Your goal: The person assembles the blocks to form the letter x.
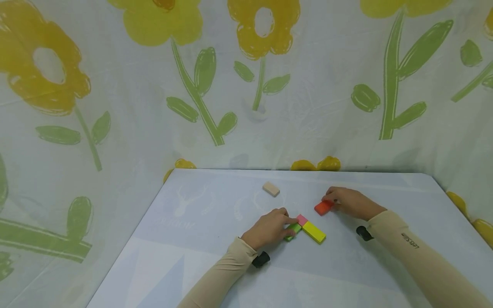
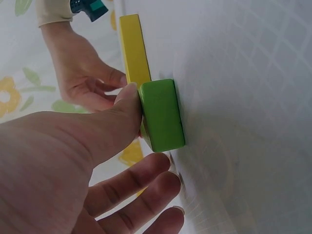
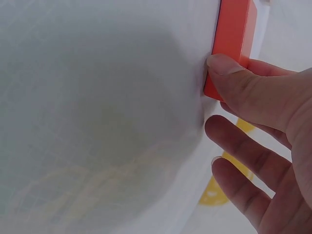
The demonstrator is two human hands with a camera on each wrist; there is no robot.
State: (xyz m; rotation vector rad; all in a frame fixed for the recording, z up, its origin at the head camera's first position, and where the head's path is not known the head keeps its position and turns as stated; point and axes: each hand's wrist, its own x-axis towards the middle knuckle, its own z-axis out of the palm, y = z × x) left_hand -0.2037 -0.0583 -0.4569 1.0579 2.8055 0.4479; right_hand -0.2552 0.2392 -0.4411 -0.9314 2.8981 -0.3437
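Note:
On the table (image 1: 185, 261), my left hand (image 1: 268, 229) pinches a green block (image 1: 294, 231) between thumb and index finger. In the left wrist view the thumb lies along the green block (image 2: 162, 116), and the other fingers are spread below it. The index fingertip is close to a pink block (image 1: 302, 220); whether it touches is unclear. A yellow block (image 1: 314, 232) lies against the pink one, angled away from the green. To the right and farther back, my right hand (image 1: 352, 202) grips a red-orange block (image 1: 323, 208) by its near end, between thumb and fingers (image 3: 226, 78).
A plain wooden block (image 1: 271, 189) lies by itself near the table's back edge. Behind the table hangs a white cloth (image 1: 316, 124) printed with yellow flowers. Each wrist carries a small black camera, such as the one on the left (image 1: 261, 259).

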